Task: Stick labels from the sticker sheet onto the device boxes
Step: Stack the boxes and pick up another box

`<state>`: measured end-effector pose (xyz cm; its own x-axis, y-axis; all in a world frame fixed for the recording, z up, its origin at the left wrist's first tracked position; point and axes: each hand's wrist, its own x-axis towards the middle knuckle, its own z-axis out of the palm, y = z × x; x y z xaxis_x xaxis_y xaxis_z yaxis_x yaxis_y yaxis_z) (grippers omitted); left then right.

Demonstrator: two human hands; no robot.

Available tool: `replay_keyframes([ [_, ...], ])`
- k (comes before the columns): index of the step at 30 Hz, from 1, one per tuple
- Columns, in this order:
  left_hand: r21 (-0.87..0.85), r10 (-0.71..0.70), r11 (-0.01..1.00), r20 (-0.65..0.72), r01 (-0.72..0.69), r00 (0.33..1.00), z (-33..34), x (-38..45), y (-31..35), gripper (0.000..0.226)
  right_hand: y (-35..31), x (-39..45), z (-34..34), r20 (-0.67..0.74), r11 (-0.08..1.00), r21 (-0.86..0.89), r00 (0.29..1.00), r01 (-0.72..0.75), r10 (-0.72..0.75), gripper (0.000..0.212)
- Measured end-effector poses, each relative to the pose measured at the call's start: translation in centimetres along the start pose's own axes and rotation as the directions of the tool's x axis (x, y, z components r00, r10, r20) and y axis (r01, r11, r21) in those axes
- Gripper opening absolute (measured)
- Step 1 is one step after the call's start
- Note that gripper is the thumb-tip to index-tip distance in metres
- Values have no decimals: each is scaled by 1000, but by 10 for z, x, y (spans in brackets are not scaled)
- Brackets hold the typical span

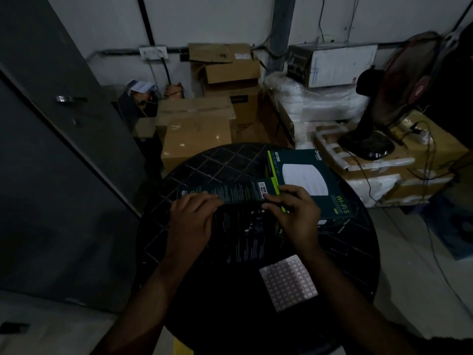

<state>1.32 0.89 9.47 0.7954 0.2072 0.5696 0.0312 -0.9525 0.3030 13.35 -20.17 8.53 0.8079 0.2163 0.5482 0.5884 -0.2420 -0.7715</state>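
Note:
A dark green device box (240, 193) stands on edge at the middle of the round black table (204, 162), its narrow printed side facing up. My left hand (190, 221) grips the box's left end, fingers curled over the top edge. At the box's right end my right hand (294, 213) pinches it, forefinger tip on a small white label (263, 188) and thumb on the front face below. A second device box (307, 175), marked Wi-Fi 5, lies flat just behind and to the right. The sticker sheet (289, 281) lies flat on the table near me, right of my right forearm.
Cardboard cartons (197, 129) are stacked behind the table against the wall. A black fan (399, 98) stands on wrapped packages at the right, with cables trailing to the floor. A grey door (51, 124) fills the left side.

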Motion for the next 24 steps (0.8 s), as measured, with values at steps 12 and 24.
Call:
replay_keyframes([
  [12, 383, -19, 921, 227, -71, 974, 24, -7, 37, 78, 28, -32, -14, 219, 999, -51, 976, -9, 20, 67],
  [24, 395, -2, 916, 197, -77, 980, 27, -8, 34, 77, 144, -138, -24, 243, 434, -820, 462, -372, 853, 81],
])
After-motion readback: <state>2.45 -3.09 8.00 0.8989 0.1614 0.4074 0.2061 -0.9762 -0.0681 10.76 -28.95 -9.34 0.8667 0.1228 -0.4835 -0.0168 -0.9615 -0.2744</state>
